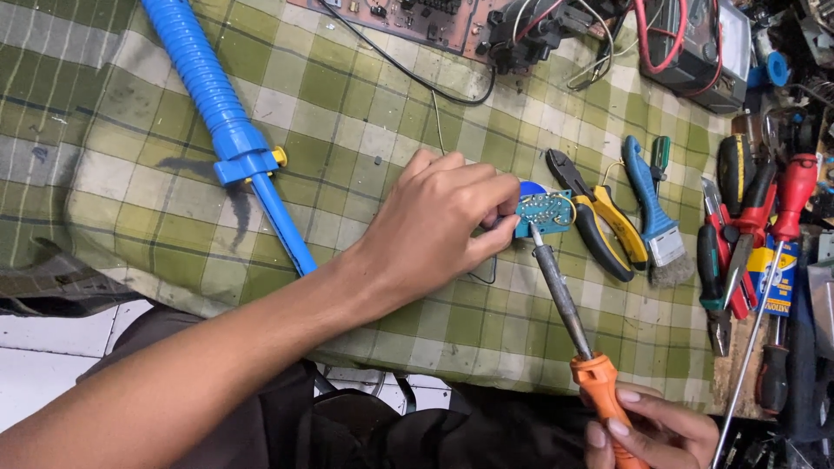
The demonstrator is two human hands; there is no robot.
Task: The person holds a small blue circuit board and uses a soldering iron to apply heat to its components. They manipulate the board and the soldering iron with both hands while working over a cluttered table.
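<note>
The left hand reaches in from the lower left on a long, nearly straight forearm, back of the hand upward, knuckles bent. Its grip is narrow: fingertips and thumb pinch the near edge of a small blue circuit board, holding it down on the bench, which is covered with a green checked cloth. The fingertips themselves are mostly tucked under the hand, so exactly how they meet the board is hard to make out.

The right hand sits at the bottom edge, partly cut off by the frame. Its grip is closed round the orange handle of a soldering iron, whose metal shaft slants up and left from this grip, with the tip touching the board's lower edge, just beside the left grip.

Just right of the left grip lie yellow-handled cutters, then a blue-handled wire brush, then a crowd of red-handled screwdrivers and pliers, overlapping and hard to separate. Well left of the left grip lies a blue desoldering pump, its top end cut off. Beyond the left grip, a brown circuit board with wires runs out of frame.
</note>
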